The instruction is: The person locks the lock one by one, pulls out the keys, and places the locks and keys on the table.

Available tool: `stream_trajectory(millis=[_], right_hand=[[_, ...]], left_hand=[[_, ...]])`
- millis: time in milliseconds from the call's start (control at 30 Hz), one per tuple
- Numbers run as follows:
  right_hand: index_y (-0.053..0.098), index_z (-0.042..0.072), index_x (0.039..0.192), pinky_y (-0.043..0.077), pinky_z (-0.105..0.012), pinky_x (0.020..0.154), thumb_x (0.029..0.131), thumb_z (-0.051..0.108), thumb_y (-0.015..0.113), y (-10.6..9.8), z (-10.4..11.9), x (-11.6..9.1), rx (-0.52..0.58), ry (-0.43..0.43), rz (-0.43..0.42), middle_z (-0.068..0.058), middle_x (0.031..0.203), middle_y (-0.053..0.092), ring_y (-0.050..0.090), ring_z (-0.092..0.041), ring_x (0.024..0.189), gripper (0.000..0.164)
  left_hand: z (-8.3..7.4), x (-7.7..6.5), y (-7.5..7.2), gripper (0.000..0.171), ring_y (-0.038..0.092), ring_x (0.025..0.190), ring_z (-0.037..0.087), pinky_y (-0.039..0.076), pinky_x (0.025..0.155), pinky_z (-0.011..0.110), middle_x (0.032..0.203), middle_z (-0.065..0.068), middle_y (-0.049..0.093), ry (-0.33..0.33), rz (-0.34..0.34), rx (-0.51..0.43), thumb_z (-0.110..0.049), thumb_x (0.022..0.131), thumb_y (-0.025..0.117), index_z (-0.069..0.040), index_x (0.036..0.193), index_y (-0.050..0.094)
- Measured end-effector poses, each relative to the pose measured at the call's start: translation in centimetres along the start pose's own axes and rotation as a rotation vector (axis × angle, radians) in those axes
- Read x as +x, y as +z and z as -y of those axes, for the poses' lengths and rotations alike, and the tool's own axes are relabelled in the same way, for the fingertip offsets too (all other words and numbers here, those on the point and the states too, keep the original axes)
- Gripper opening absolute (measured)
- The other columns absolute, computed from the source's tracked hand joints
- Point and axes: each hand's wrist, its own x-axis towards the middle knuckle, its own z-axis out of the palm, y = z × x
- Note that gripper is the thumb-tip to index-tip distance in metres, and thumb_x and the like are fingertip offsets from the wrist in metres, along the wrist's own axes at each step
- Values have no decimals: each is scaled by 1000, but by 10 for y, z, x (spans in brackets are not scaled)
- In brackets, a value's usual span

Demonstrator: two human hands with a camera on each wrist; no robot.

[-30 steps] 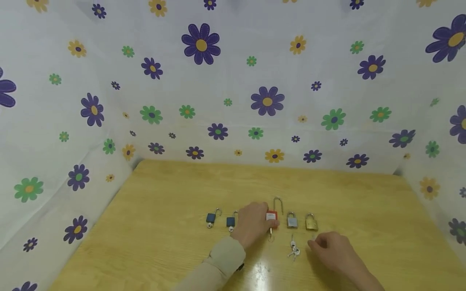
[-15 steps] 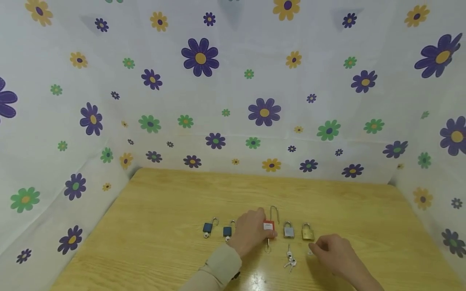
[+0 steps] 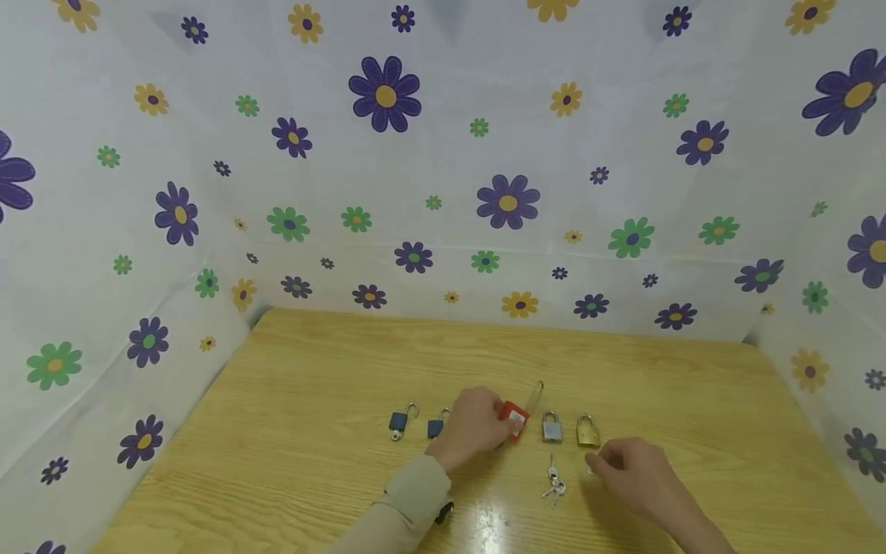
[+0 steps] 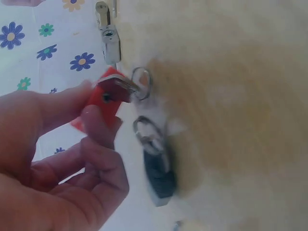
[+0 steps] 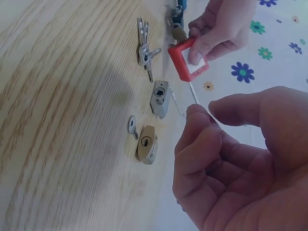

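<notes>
My left hand [image 3: 471, 427] pinches the body of a red padlock [image 3: 514, 419] with a white label, tilted, its shackle swung open. A key [image 4: 118, 82] with a ring sits in its keyhole. My right hand [image 3: 637, 473] is low over the table, fingers loosely curled; in the right wrist view nothing shows between thumb and fingertips. Closest to it are a brass padlock [image 3: 587, 432] and a small loose key [image 5: 132, 126]. A silver padlock [image 3: 551, 428] stands between the red and brass ones, with a bunch of keys [image 3: 554, 485] in front.
Two blue padlocks [image 3: 398, 422] with open shackles lie left of the left hand, the nearer one partly hidden by it. The wooden table [image 3: 311, 477] is bounded by white flower-print cloth [image 3: 443, 169] at the back and sides.
The red padlock has turned from lying straight to tilted right, its key end swinging toward the left hand. My right hand stays almost in place. The head view shifted slightly.
</notes>
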Motion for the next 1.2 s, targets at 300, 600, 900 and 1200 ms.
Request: stream_trajectory(millis=[300, 600, 900, 1200], right_hand=[[68, 10, 70, 43, -29, 49, 92, 18, 64, 0, 6, 2, 25, -81, -58, 3, 58, 59, 47, -12, 52, 23], [71, 10, 76, 45, -30, 52, 93, 19, 64, -2, 14, 4, 38, -102, -83, -1, 63, 65, 50, -11, 56, 21], [72, 11, 79, 49, -32, 56, 93, 16, 65, -4, 23, 4, 44, -180, -172, -1, 65, 67, 55, -10, 60, 16], [72, 14, 81, 50, -27, 51, 91, 16, 69, -4, 39, 7, 66, -304, -257, 8, 64, 65, 57, -6, 59, 10]], left_hand=[[1, -12, -10, 25, 63, 72, 8, 56, 63, 35, 85, -1, 74, -87, -44, -217, -31, 83, 76, -10, 96, 77], [0, -24, -17, 24, 66, 75, 7, 57, 69, 37, 89, -3, 76, -85, -13, -343, -31, 82, 77, -16, 100, 77], [-1, -32, -17, 25, 65, 75, 6, 56, 64, 34, 89, -10, 76, -64, -28, -381, -38, 79, 79, -25, 101, 78], [1, -39, -15, 27, 63, 69, 7, 53, 57, 27, 83, -5, 75, -21, -37, -363, -32, 78, 81, -17, 101, 78]])
